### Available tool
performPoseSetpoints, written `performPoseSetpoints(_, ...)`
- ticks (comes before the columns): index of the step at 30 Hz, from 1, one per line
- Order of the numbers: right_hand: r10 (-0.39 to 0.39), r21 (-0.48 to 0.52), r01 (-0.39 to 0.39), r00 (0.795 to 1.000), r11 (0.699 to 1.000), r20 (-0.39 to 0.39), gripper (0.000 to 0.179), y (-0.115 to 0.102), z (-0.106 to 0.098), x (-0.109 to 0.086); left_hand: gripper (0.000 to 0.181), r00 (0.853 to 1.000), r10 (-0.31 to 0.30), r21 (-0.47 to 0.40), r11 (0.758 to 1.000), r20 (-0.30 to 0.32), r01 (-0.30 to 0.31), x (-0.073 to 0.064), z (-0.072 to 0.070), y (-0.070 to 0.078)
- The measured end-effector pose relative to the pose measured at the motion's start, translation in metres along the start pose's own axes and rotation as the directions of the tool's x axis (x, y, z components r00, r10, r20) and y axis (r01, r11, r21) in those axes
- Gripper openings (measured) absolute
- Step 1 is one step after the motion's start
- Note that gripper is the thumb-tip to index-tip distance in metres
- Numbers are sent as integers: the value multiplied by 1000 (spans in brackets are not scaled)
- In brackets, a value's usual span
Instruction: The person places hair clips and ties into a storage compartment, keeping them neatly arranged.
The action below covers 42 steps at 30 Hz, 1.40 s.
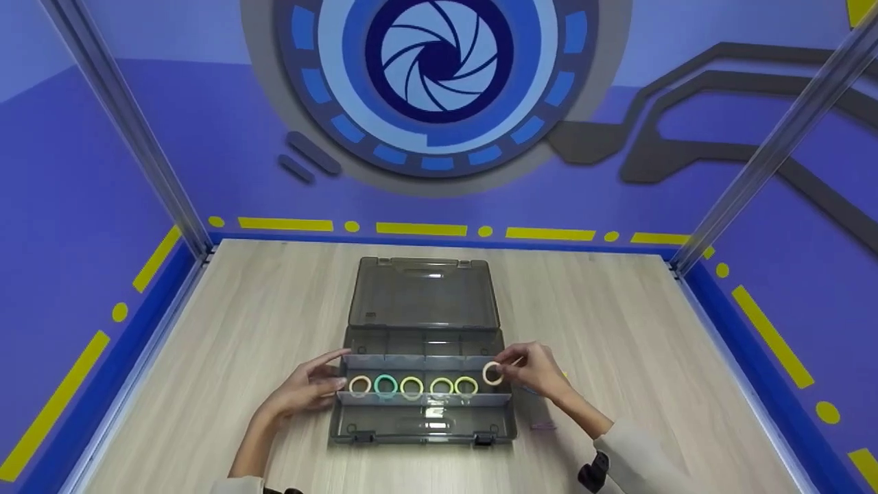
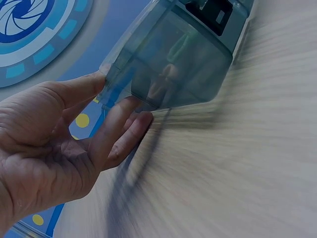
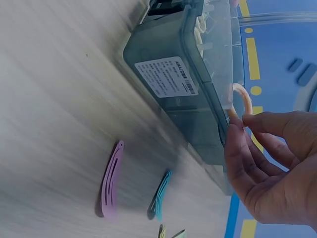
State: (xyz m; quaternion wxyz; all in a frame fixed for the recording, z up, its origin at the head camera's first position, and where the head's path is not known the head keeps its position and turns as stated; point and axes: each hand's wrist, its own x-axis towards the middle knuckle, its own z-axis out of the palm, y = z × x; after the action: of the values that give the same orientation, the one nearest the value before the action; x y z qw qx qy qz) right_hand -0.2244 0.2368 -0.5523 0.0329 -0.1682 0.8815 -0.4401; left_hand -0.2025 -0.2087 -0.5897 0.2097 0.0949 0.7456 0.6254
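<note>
A smoky see-through storage box (image 1: 424,433) stands with its lid (image 1: 423,295) folded back. In its middle row lie several ring-shaped hair ties, including a peach one (image 1: 352,385), a teal one (image 1: 376,385) and a yellow one (image 1: 402,386). My right hand (image 1: 538,370) pinches another peach hair tie (image 3: 242,94) between thumb and fingertips, over the right end of that row. My left hand (image 1: 302,392) touches the left end of the box, fingers extended; in the left wrist view its fingertips (image 2: 141,120) rest against the box's wall.
Right of the box, a purple snap hair clip (image 3: 112,181) and a teal clip (image 3: 161,196) lie on the wooden table (image 1: 603,309). Pale clips (image 3: 179,234) show at the lower edge of the right wrist view. Blue patterned panels (image 1: 439,199) enclose the table.
</note>
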Motion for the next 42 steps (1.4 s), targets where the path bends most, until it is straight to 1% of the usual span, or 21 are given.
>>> performPoseSetpoints(4,-51,-92,50,999,994,-6,4,-3,5,2,66,1000,0,11,1000,-8,0,0,0,0)
performPoseSetpoints(7,-76,-171,75,997,982,-2,3,-5,9,3,65,1000,-1,20,1000,-20,1,0,1,0)
performPoseSetpoints(12,-85,-285,86,996,955,15,5,-9,16,1,65,1000,-2,22,1000,-20,3,0,2,-1)
performPoseSetpoints(14,-78,-322,79,997,944,14,6,-10,18,0,65,1000,-2,21,1000,-19,2,0,2,-1)
performPoseSetpoints(17,-72,-381,68,997,922,2,7,-11,23,-1,65,1000,-12,14,1000,-24,13,-1,3,-1)
performPoseSetpoints(21,-64,-461,40,997,886,-35,9,-11,29,-3,64,999,-26,5,1000,-39,26,-2,4,1)
performPoseSetpoints(24,-79,-519,32,994,854,-69,12,-11,33,-4,63,998,-35,-1,999,-54,35,-3,5,2)
performPoseSetpoints(28,-105,-583,21,988,812,-111,14,-11,37,-6,65,998,-43,-11,999,-54,43,-3,6,3)
performPoseSetpoints(31,-108,-607,10,986,795,-125,14,-11,41,-7,65,997,-48,-9,999,-53,47,-3,6,3)
performPoseSetpoints(33,-105,-606,7,987,795,-126,14,-11,42,-8,65,997,-49,0,999,-55,49,-3,6,2)
performPoseSetpoints(36,-97,-575,13,988,818,-117,12,-10,43,-8,65,998,-40,6,999,-51,40,-3,4,2)
performPoseSetpoints(38,-91,-539,17,990,842,-110,10,-10,41,-8,65,999,-22,6,1000,-41,23,-3,4,1)
performPoseSetpoints(42,-75,-406,37,994,913,-77,4,-8,32,-7,65,1000,5,-6,1000,-24,-5,-3,3,0)
